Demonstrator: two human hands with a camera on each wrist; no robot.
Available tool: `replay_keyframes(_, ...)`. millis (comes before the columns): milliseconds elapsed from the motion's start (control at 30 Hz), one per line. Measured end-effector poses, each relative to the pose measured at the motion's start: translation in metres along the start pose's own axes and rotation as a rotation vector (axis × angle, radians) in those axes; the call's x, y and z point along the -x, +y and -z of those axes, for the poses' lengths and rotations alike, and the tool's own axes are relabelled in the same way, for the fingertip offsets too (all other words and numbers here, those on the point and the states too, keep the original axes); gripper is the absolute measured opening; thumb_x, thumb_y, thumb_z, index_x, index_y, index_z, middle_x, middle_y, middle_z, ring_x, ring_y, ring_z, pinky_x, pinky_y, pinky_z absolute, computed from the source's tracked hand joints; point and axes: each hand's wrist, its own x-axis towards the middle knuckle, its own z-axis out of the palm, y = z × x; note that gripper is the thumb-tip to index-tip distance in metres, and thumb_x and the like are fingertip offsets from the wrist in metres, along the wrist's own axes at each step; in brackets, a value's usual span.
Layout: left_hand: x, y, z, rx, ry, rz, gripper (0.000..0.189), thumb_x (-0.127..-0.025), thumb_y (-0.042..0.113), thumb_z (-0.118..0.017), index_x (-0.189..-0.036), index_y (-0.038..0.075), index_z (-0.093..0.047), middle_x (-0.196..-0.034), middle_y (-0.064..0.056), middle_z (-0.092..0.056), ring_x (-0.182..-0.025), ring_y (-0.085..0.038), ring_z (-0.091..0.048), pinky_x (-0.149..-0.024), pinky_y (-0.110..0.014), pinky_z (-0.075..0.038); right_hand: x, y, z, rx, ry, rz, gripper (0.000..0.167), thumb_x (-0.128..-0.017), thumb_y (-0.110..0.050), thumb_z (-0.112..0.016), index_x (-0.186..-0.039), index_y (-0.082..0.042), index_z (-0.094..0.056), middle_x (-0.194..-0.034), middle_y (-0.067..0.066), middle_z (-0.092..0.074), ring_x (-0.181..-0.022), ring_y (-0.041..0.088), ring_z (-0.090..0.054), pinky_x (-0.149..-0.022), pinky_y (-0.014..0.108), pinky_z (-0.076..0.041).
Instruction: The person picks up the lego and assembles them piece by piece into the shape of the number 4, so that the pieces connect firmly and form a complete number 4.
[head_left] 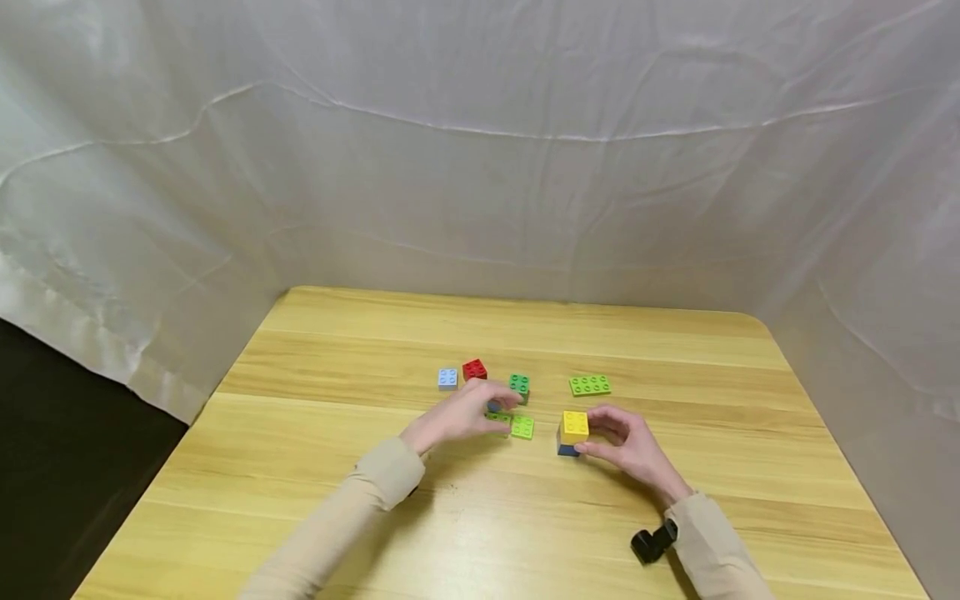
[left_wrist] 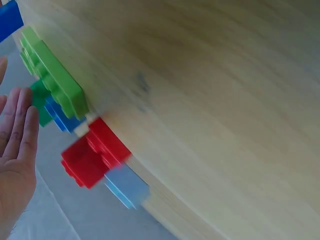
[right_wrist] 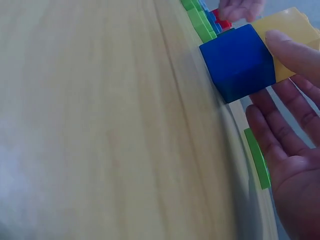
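Covered, cropped and smeared
Head view, centre: the left hand (head_left: 471, 408) partly covers a blue brick (head_left: 492, 407) and a light green plate (head_left: 499, 417). Left wrist view: the left edge crops that hand; a dark smear (left_wrist: 143, 82), upper centre, is too blurred to name. Right wrist view, right side: the right hand (right_wrist: 297, 170), cropped, hides part of a yellow brick (right_wrist: 287, 25).

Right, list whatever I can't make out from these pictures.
Head view: the left hand hides most of the small blue brick.
Left wrist view: the left edge cuts off the upper-left blue brick and part of the left hand.
Left wrist view: a dark smudge against the tabletop is too blurred to identify.
Right wrist view: the right hand's thumb covers part of the yellow brick.
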Motion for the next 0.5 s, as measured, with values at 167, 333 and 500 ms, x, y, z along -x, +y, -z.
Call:
replay_keyframes(167,0.009,-0.007,0.004,-0.048,-0.022,0.022,0.047,-0.084,0.008,-0.081,-0.128,-0.001,-0.064,-0.121,-0.012,-0.072,-0.113,-0.025,-0.068,-0.102,-0.038,-0.056,0.000,0.000,-0.001,-0.045,-0.014,0.012,0.046,-0.082,0.003,-0.078,-0.123,0.008,-0.058,-0.119,0.011,-0.065,-0.106,0.002,-0.066,-0.097,0.013,-0.053)
replay_keyframes(333,0.015,-0.013,0.005,-0.103,-0.040,0.043,0.051,-0.083,0.006,-0.082,-0.130,0.000,-0.063,-0.127,-0.011,-0.070,-0.118,-0.023,-0.066,-0.105,-0.037,-0.054,-0.001,-0.002,-0.004,-0.059,0.014,0.003,0.050,-0.082,0.002,-0.080,-0.126,0.008,-0.057,-0.122,0.003,-0.063,-0.110,0.000,-0.064,-0.101,0.012,-0.050)
replay_keyframes(500,0.018,-0.017,0.006,-0.128,-0.036,0.063,0.053,-0.082,0.005,-0.082,-0.132,0.002,-0.063,-0.128,-0.010,-0.069,-0.117,-0.022,-0.066,-0.104,-0.036,-0.054,-0.003,-0.003,-0.006,-0.064,0.044,0.011,0.045,-0.082,0.003,-0.079,-0.122,0.008,-0.059,-0.118,-0.006,-0.065,-0.108,-0.001,-0.065,-0.100,0.012,-0.050)
